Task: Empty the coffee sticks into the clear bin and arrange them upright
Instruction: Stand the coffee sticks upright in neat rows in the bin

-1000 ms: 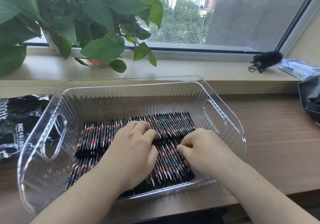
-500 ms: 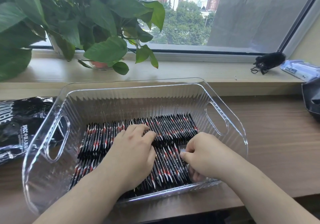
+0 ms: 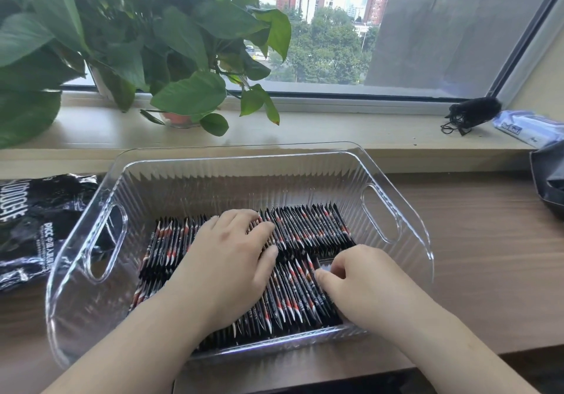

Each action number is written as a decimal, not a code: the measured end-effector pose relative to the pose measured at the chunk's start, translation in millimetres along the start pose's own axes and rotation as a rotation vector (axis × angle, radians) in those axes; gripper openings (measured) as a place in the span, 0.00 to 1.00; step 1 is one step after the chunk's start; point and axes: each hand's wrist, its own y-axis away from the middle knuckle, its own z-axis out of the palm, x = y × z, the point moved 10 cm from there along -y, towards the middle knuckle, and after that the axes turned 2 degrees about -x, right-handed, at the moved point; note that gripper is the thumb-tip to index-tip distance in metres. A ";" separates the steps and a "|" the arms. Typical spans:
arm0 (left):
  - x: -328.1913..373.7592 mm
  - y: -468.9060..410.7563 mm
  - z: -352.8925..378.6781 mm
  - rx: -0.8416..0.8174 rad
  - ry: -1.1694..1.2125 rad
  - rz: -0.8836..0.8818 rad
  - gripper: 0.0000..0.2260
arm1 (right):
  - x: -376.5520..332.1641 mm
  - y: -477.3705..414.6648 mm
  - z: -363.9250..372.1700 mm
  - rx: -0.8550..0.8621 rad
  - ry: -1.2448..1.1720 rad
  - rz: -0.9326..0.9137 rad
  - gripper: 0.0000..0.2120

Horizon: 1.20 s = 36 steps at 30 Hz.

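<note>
Pressing left hand (image 3: 225,259) flat on black-and-red coffee sticks (image 3: 308,229) packed on edge in ribbed clear plastic bin (image 3: 396,192), with right hand (image 3: 363,284) curled at the near row's end, perhaps pinching one. Left of the left hand, crumpled black foil bag (image 3: 39,216) on brown wooden table (image 3: 488,241); beyond both, leafy green potted plant (image 3: 146,42) on pale windowsill (image 3: 335,128).

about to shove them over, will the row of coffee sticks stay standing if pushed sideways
Probably not unaided: the coffee sticks stand on thin edges and lean, so they would likely fan over. The gap by the right hand in the clear bin gives room to topple. They look light; the left hand lies flat on them.
</note>
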 end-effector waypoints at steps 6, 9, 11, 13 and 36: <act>-2.0 10.0 -7.3 -0.031 -0.048 -0.046 0.30 | -8.0 1.8 -8.3 0.092 0.069 -0.025 0.20; -6.6 19.0 -9.2 -0.039 -0.096 -0.066 0.29 | -12.6 3.3 -10.2 0.137 0.075 -0.076 0.20; -9.4 26.3 -12.2 -0.016 -0.121 -0.067 0.28 | -16.9 4.6 -12.9 0.197 0.070 -0.138 0.23; -12.8 35.2 -13.9 0.013 -0.131 -0.064 0.28 | -22.3 7.9 -17.9 0.275 0.045 -0.217 0.24; -64.0 55.0 -14.1 0.275 0.180 -0.269 0.32 | -33.7 9.2 -12.0 0.267 0.087 -0.387 0.43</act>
